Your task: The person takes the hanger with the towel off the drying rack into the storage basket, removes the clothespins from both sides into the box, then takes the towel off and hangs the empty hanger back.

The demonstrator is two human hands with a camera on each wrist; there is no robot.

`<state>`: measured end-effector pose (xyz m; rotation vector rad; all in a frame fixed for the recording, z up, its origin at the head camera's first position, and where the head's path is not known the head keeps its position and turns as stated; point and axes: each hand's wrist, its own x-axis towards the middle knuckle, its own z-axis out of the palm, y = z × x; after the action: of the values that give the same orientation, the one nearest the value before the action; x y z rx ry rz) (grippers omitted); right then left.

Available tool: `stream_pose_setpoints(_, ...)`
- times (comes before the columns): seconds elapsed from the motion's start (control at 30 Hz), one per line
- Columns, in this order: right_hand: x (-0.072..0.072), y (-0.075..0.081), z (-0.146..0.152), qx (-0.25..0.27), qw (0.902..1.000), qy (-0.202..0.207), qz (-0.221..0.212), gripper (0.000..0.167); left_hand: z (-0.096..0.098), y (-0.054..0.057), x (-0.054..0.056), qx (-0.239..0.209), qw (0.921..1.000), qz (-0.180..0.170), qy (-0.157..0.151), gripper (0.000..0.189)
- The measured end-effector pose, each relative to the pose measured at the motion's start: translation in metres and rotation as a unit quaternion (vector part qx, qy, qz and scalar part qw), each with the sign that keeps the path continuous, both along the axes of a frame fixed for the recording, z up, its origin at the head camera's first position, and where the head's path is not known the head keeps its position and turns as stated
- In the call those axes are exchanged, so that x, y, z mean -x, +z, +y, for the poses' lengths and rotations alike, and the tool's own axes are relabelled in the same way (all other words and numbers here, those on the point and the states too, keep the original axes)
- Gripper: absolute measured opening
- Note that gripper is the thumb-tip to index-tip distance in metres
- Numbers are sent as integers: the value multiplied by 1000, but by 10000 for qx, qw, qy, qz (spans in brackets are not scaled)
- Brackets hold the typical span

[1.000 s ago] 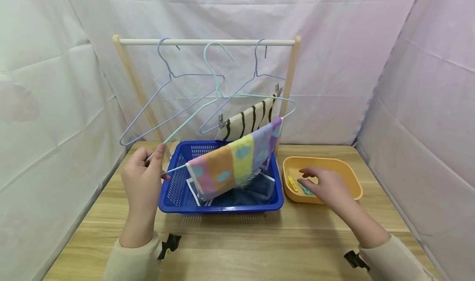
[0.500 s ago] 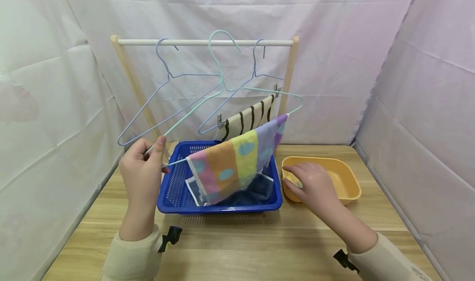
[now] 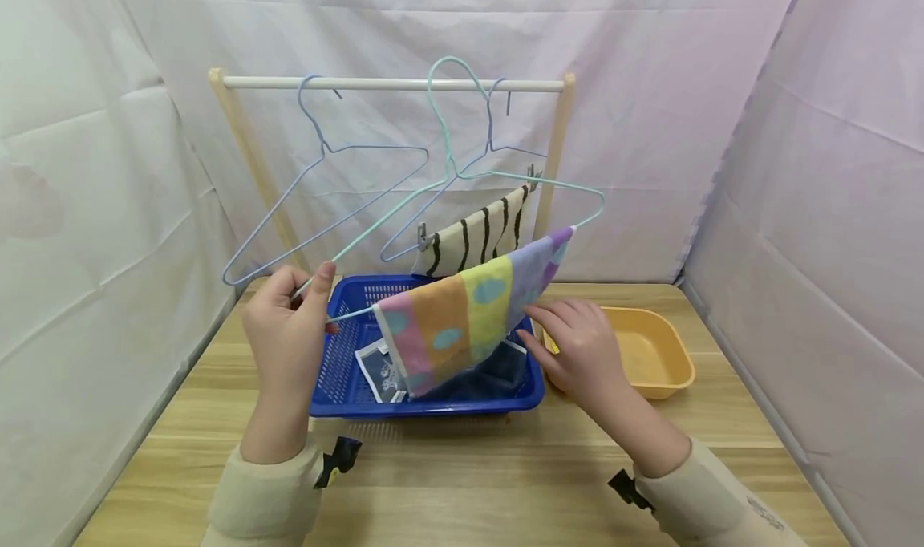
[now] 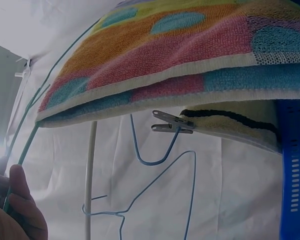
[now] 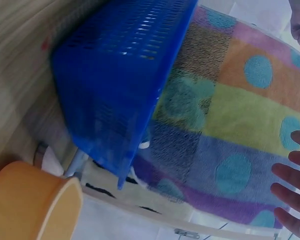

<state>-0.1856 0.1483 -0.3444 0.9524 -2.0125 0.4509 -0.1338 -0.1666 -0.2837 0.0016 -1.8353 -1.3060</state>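
Note:
My left hand (image 3: 289,322) grips the left corner of a mint-green wire hanger (image 3: 390,212), raised in front of the rack. Folded over its lower bar is a small towel (image 3: 462,314) in pink, orange, yellow and purple blocks with blue spots. In the left wrist view the towel (image 4: 140,55) hangs in two layers. My right hand (image 3: 577,346) is at the towel's lower right edge, overlapping it in the head view. Spread fingers (image 5: 290,175) lie right at the towel in the right wrist view, pinching nothing.
Below stands a blue basket (image 3: 433,409) with dark blue cloth (image 3: 501,368) inside. At right is a yellow tray (image 3: 678,370), partly behind my right hand. Behind, a rack (image 3: 346,83) bears two blue hangers, one with a striped cloth (image 3: 476,234) clipped on by metal clips (image 3: 423,238).
My right hand has moved left from over the yellow tray to the towel's right side. My left hand has shifted slightly right with the hanger and towel, its hook now higher.

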Motion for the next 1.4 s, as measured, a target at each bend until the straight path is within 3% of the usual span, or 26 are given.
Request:
stream_pose_setpoints(0.33,2,10,-21,718,9940,434,707,26,4,-3,-3,5,9998,58,-191,42)
stream_pose_setpoints(0.67,10,21,-35,955,9787,573,1723,22,6,-5,-6,18,9997,-46,-227,37)
stream_pose_setpoints(0.97,18,19,-41,672,9747,393,2093,22,9,-7,-9,79,9993,93,-353,38)
stream_pose_setpoints(1.2,21,18,-44,897,9637,541,2456,9,10,-8,-9,96,9989,209,-408,38)
stream_pose_setpoints(1.4,22,19,-44,1005,9599,652,2535,3,10,-8,-9,106,9990,209,-368,38)
